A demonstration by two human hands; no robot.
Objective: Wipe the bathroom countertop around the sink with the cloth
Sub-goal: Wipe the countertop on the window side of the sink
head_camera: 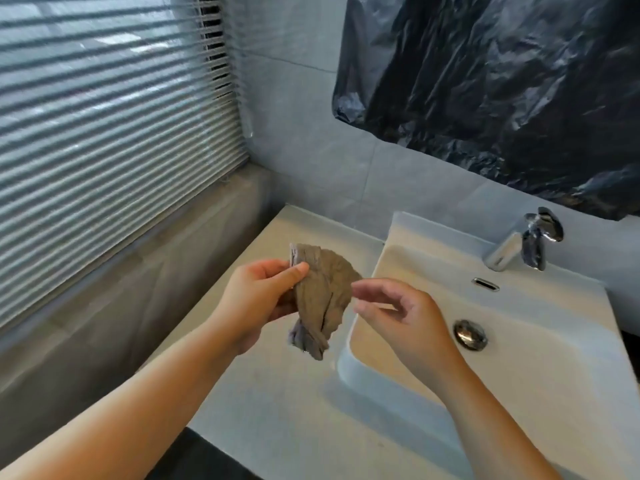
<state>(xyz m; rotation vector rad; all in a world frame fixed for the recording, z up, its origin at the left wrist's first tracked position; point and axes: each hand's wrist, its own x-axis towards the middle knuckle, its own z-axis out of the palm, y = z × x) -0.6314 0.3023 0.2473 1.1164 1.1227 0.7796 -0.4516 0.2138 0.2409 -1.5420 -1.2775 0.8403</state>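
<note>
A crumpled grey-brown cloth (320, 299) hangs in the air above the pale countertop (284, 403), left of the white sink (512, 382). My left hand (258, 299) grips the cloth, thumb pressed on its upper edge. My right hand (401, 313) hovers just right of the cloth over the sink's left rim, fingers curled and apart, fingertips at or near the cloth's right edge; whether they touch it is unclear.
A chrome faucet (519, 244) stands at the back of the sink, with a chrome drain plug (470, 335) in the basin. Window blinds (104, 140) and a sill run along the left. Black plastic sheeting (502, 84) covers the wall above.
</note>
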